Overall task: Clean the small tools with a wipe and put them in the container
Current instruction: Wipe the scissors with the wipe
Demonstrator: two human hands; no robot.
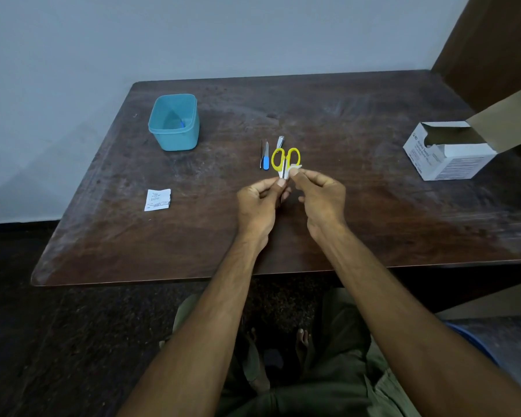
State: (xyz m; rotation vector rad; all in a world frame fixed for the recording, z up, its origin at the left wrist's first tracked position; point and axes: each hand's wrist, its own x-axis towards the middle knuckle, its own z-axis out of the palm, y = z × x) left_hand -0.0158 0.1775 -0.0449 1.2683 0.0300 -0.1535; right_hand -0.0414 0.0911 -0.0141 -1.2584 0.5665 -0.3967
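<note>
We see the left hand pinching the scissors by blades it mostly hides; right hand pinches a wipe, seemingly against them. Container sits far left.

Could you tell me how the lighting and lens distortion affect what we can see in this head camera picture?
Head view: the light is dim and even, with a dull sheen on the table and no hard shadows; the wide lens bows its edges; the yellow scissors and blue container read clearly, but the wipe between the left hand and right hand is small and soft.
</note>
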